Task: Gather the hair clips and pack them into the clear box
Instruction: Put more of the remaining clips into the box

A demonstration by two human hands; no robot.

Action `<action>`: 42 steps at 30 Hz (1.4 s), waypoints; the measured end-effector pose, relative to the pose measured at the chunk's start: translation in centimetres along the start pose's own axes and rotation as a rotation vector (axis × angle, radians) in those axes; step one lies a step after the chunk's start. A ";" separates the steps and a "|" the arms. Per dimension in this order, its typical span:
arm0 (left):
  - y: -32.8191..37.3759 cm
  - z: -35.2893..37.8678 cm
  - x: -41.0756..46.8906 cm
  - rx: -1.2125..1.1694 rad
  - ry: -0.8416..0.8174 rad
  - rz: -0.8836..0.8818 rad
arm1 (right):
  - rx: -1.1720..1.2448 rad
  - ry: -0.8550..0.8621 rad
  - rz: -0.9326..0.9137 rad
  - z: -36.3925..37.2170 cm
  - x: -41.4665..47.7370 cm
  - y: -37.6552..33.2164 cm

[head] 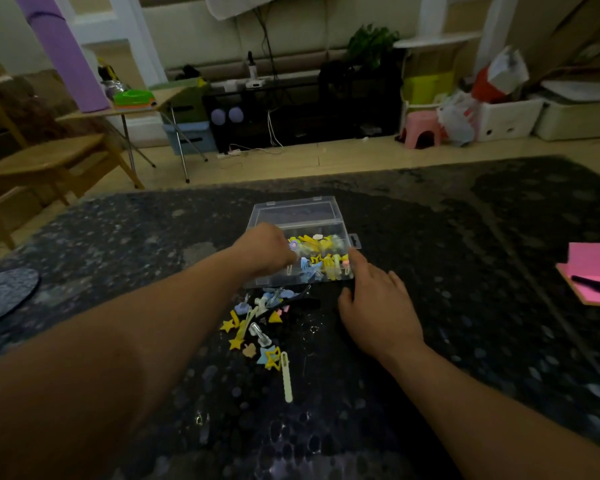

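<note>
Over the clear box [326, 221], your left hand [265, 249] curls, contents unseen; your right hand [378, 303] lies flat and empty beside it.

Tabletop [465, 258]: carries everything below.
Clear box [340, 225]: at the middle, its lid laid open behind it.
Hair clips in box [321, 252]: heaped inside, toward the right and near walls.
Loose hair clips [257, 327]: on the tabletop just before the box, left of centre.
Left grip [265, 249]: over the box's left part.
Right grip [378, 306]: on the tabletop at the box's near right corner.
Notepad [593, 268]: far right edge, a pen [596, 285] on it.
Round mat [4, 292]: far left edge.
</note>
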State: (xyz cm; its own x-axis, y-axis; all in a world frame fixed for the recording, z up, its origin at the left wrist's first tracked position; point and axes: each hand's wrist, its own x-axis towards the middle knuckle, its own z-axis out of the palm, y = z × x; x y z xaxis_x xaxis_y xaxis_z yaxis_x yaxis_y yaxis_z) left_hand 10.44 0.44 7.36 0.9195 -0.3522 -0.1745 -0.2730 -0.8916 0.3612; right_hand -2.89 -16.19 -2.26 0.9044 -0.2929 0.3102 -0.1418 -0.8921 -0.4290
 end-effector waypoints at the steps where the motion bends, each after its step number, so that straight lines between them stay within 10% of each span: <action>1: -0.1 -0.1 -0.2 0.007 -0.003 0.007 | -0.001 -0.003 0.000 0.0 0.0 0.0; 22: -0.8 0.5 0.9 0.070 -0.029 -0.012 | 0.023 0.006 -0.012 -0.2 -0.1 0.1; 42: -2.4 -1.5 -7.0 0.103 0.100 0.404 | 0.032 0.009 -0.004 -0.1 0.0 0.1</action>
State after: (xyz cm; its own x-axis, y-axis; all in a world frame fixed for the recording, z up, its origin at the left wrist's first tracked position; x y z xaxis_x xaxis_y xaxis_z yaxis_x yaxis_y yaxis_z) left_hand 5.07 5.46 9.09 0.7545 -0.6541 0.0540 -0.6390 -0.7134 0.2877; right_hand -2.93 -16.29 -2.20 0.9014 -0.2921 0.3197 -0.1249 -0.8822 -0.4541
